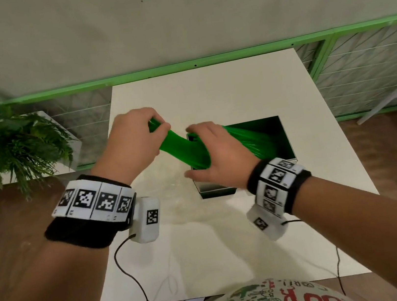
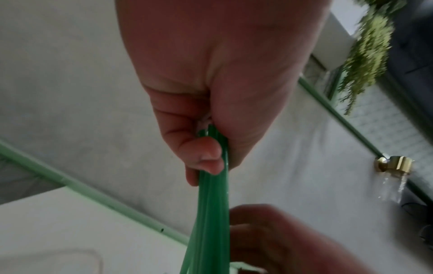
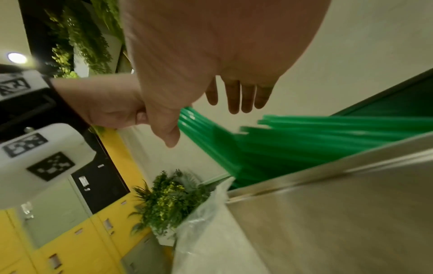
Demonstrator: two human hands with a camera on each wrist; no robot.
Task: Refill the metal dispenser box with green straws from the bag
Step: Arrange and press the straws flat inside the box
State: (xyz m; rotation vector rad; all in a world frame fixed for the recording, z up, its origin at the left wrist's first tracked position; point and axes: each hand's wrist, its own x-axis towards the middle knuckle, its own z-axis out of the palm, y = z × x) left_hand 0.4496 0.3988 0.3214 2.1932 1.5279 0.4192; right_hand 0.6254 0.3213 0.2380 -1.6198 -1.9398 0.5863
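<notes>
A bundle of green straws slants from the table's middle down into the open metal dispenser box, where more straws lie. My left hand grips the bundle's raised left end; in the left wrist view the thumb and fingers pinch the straws. My right hand lies over the bundle at the box's left end. In the right wrist view its fingers are straight above the straws, beside the steel wall. The clear plastic bag lies crumpled left of the box.
The box stands on a white table against a green-railed mesh fence. A leafy plant sits on a stand to the left. Thin cables hang from both wrist units over the table's near edge.
</notes>
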